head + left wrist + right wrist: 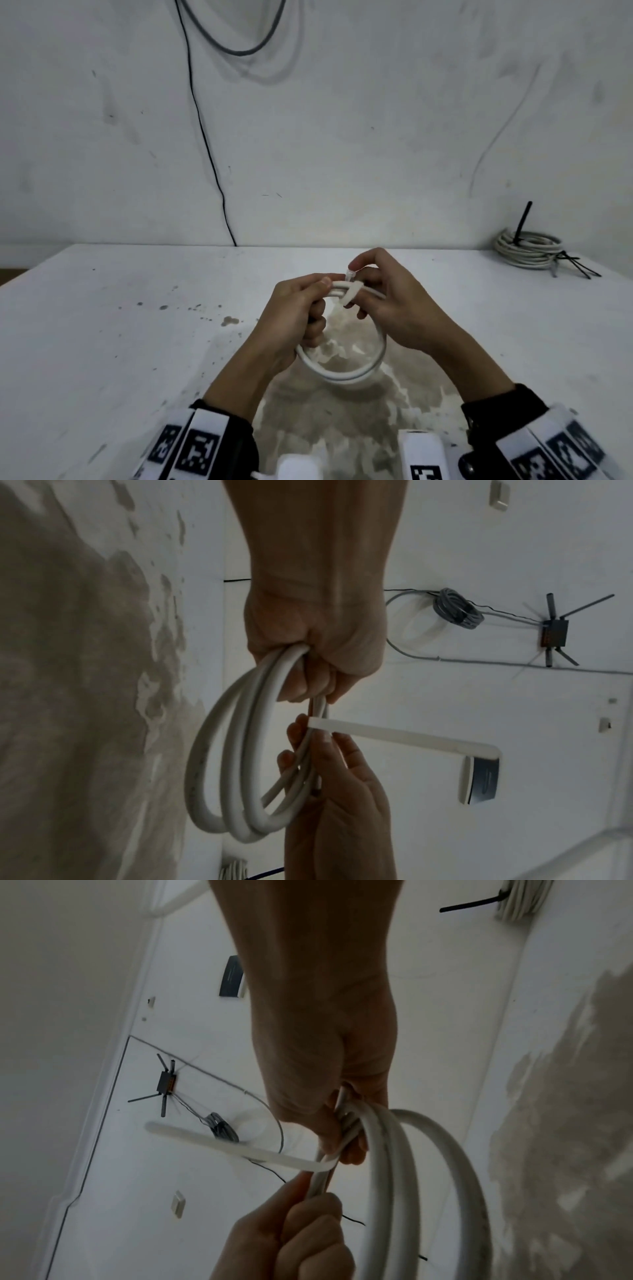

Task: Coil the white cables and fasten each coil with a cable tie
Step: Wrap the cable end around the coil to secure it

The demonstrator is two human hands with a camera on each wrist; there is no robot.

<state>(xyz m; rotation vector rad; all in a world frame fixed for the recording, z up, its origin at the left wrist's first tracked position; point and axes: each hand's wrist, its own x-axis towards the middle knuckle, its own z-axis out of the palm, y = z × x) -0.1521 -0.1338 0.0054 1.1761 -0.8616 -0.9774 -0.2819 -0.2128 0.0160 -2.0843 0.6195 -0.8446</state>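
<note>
A white cable coil (342, 373) of about three loops hangs above the table (137, 342), held between both hands. My left hand (317, 303) grips the bundle at its upper left, fingers curled round the strands (240, 750). A flat white cable tie (350, 296) crosses the bundle at the top, its free end sticking out sideways (394, 735). My right hand (363, 286) pinches the tie against the strands, just right of the left hand (240, 1148). A clear plug end (349, 274) shows by the right thumb.
A second coil (529, 253), bound with black cable ties, lies at the table's far right corner by the wall. A black wire (205, 137) runs down the wall to the table's back edge. A black router (553, 631) hangs on the wall.
</note>
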